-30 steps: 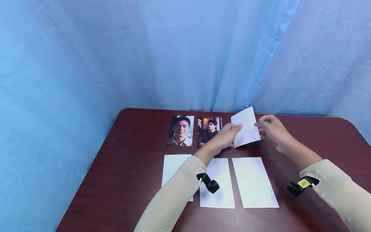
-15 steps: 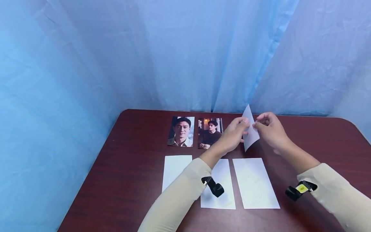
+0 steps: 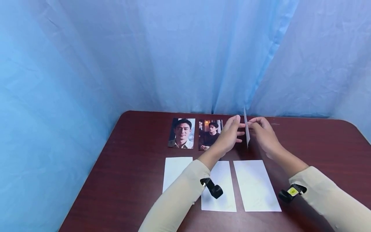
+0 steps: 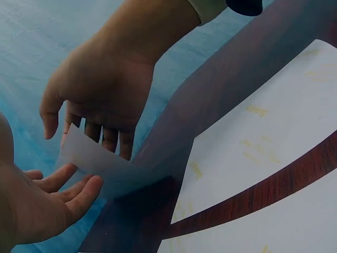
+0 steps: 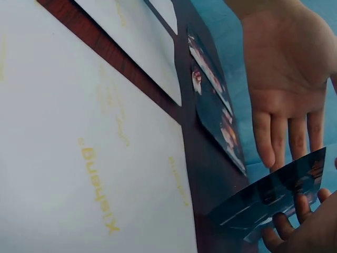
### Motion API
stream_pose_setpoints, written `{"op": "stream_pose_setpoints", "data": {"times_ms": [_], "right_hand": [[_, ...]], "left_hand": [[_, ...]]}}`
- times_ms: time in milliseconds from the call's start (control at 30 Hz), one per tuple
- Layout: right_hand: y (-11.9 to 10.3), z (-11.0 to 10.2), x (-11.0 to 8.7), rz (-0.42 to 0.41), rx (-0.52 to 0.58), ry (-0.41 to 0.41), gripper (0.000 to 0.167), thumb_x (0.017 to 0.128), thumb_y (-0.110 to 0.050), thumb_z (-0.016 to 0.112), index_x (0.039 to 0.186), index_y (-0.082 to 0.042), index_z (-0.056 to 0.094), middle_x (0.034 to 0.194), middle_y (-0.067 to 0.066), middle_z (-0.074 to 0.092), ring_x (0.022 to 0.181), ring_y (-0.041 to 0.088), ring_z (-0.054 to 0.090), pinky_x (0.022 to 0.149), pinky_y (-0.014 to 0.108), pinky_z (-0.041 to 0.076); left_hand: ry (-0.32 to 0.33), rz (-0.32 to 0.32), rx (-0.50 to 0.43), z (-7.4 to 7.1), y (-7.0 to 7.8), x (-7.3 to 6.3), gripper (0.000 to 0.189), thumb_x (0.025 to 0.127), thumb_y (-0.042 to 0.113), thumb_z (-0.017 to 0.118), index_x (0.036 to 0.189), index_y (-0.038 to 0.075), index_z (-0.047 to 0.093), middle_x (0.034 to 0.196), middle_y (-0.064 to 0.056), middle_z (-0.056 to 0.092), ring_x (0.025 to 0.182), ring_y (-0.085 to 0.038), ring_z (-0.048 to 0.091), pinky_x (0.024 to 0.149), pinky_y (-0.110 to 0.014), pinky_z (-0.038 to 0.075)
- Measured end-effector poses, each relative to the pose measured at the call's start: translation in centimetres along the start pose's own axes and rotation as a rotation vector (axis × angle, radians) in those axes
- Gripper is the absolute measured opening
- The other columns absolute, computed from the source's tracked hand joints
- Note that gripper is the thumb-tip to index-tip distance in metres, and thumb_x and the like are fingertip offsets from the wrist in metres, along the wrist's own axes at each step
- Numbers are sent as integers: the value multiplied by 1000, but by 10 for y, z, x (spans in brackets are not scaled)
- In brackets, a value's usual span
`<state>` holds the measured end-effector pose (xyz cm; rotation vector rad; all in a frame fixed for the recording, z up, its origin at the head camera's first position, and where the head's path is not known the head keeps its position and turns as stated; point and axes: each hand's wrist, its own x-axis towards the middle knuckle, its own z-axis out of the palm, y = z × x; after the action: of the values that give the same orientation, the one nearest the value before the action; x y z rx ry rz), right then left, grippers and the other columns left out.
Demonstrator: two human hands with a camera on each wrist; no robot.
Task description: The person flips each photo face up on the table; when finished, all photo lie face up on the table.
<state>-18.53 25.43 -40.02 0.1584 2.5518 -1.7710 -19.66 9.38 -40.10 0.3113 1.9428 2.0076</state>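
A photo print (image 3: 247,132) stands on edge above the back of the table, almost edge-on in the head view. Its white back (image 4: 100,161) faces my left hand (image 3: 230,135); the dark picture side (image 5: 263,197) faces my right hand (image 3: 265,137). The right thumb and fingertips hold the print near its far part. On the other side my left hand stays spread, palm toward the print, with fingertips at its white face. To the left lie two prints face up: a close portrait (image 3: 182,132) and a seated figure in a dark top (image 3: 209,138).
In front of the portraits lie three white sheets: left (image 3: 176,170), middle (image 3: 221,199), right (image 3: 256,185), the middle one partly under my left forearm. The dark wooden table (image 3: 124,170) ends close behind the prints at a blue curtain (image 3: 179,64).
The print has turned from showing its white back to standing edge-on. My left hand has let go of it and straightened its fingers; the right hand has shifted slightly left.
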Motion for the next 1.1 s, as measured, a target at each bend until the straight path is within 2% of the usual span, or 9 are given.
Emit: {"op": "stream_pose_setpoints", "data": {"times_ms": [100, 267, 433, 533, 667, 767, 933, 1033, 1100], "right_hand": [[7, 2, 3, 25, 3, -11, 45, 114, -35, 30, 137, 0, 45, 131, 12, 54, 121, 19, 55, 113, 46, 45], [17, 0, 7, 21, 2, -33, 59, 115, -46, 26, 146, 2, 42, 123, 1, 60, 124, 22, 54, 107, 38, 41], [22, 1, 10, 28, -9, -91, 74, 113, -57, 22, 151, 5, 35, 138, 23, 60, 140, 42, 46, 121, 58, 33], [24, 1, 10, 36, -69, -129, 80, 113, -59, 17, 155, 8, 30, 150, 36, 48, 147, 52, 38, 127, 68, 24], [26, 0, 9, 39, -149, -134, 81, 113, -60, 15, 155, 8, 31, 154, 38, 47, 149, 52, 38, 127, 69, 23], [26, -1, 7, 30, -160, -113, 79, 114, -58, 17, 154, 8, 34, 153, 37, 50, 149, 51, 39, 125, 68, 26], [16, -2, -6, 13, -107, -122, 71, 115, -53, 23, 154, 6, 36, 153, 33, 51, 150, 47, 40, 125, 68, 27], [5, 3, -21, -2, -15, -183, 61, 116, -47, 32, 149, 4, 38, 141, 17, 65, 140, 26, 55, 124, 47, 41], [-5, 9, -33, -7, 76, -246, 55, 116, -43, 37, 146, 3, 39, 133, 5, 69, 129, 10, 63, 115, 29, 50]], "left_hand": [[20, -9, 11, -3, -1, -1, 62, 115, 52, 28, 161, 13, 37, 147, -18, 65, 134, -42, 64, 100, -50, 61], [55, -21, 52, -5, -2, 0, 61, 115, 52, 29, 160, 14, 41, 143, -18, 66, 133, -41, 65, 97, -49, 61], [49, -56, 97, -11, -1, 1, 66, 114, 57, 26, 161, 13, 40, 142, -20, 66, 131, -44, 64, 94, -53, 61], [46, -68, 231, -17, 2, 0, 71, 112, 63, 21, 161, 16, 41, 150, -15, 61, 140, -36, 59, 110, -52, 54], [55, -44, 400, -30, 7, -8, 74, 110, 67, 18, 163, 20, 40, 164, -3, 49, 154, -25, 45, 129, -46, 35], [58, -22, 404, -47, 11, -21, 72, 110, 66, 22, 164, 22, 39, 168, -1, 45, 157, -25, 40, 132, -47, 30], [38, 22, 408, -83, 18, -57, 65, 112, 58, 29, 162, 17, 41, 167, -4, 46, 157, -25, 41, 132, -47, 29], [-7, 37, 399, -104, 21, -83, 65, 114, 53, 30, 163, 11, 39, 166, -12, 46, 157, -29, 41, 130, -51, 33], [-34, 27, 389, -117, 21, -101, 64, 114, 52, 30, 164, 11, 37, 164, -16, 48, 155, -34, 44, 125, -55, 39]]}}
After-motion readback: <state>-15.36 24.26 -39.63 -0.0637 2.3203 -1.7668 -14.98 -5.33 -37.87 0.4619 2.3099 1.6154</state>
